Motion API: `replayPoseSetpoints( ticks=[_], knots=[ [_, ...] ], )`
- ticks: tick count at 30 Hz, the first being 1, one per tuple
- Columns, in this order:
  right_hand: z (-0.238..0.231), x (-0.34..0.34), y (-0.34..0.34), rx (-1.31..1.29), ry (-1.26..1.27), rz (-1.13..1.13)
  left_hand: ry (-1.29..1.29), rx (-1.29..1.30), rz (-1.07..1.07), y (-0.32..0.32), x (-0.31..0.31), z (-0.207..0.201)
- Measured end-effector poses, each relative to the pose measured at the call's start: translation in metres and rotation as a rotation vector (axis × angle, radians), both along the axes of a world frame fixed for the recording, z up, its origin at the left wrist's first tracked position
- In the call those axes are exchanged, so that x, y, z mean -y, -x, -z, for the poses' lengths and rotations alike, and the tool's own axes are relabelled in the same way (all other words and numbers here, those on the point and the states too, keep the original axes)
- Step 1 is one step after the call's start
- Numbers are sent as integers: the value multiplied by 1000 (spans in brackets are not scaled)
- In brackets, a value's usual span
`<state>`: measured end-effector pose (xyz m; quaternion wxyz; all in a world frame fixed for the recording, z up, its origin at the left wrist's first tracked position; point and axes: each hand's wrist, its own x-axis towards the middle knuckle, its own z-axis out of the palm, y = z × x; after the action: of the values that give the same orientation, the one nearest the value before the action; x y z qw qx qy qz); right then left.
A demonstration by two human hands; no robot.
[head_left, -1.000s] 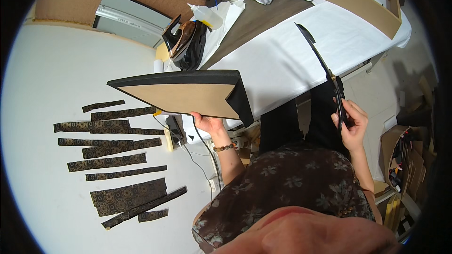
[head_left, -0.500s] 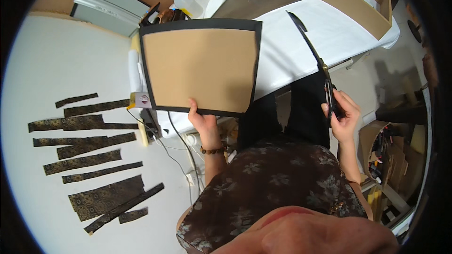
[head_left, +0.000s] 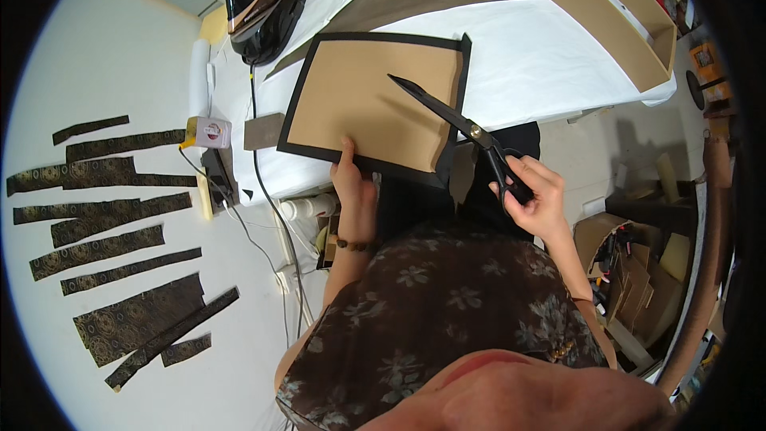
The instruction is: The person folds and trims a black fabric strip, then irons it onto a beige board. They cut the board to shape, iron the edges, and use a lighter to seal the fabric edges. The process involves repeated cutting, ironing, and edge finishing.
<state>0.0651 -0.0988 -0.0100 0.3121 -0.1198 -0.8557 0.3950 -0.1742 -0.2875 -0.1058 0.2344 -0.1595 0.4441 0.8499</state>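
Note:
A tan board (head_left: 359,100) with a black border is tilted over the near edge of the table. My left hand (head_left: 351,179) grips its lower edge, the thumb on the tan face and the fingers hidden beneath. In my right hand (head_left: 536,195) is a pair of black scissors (head_left: 476,132), held by the handles. Their blades look closed and reach over the board's right part, the tip pointing up and left. At the board's upper right corner a bit of the black border sticks out.
An iron (head_left: 271,12) stands at the table's back left, near a grey block (head_left: 263,132). Paper rolls and a long tan box (head_left: 606,24) lie at the back right. Dark patterned strips (head_left: 96,247) hang on the white surface at left. A cardboard box (head_left: 638,271) with scraps stands at lower right.
The scissors have swung left and down from upright, over the board. The board has turned clockwise and shifted right, and the iron shows more fully.

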Motion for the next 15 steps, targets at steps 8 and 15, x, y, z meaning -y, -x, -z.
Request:
replayPoseSetpoints(
  ticks=[8,15],
  knots=[
    [-4,2,8,120,-153,-99,753,-714,468,6,50,-93],
    [0,13,17,183,-249,-242,654,-1444,624,40,40,-135]
  ],
)
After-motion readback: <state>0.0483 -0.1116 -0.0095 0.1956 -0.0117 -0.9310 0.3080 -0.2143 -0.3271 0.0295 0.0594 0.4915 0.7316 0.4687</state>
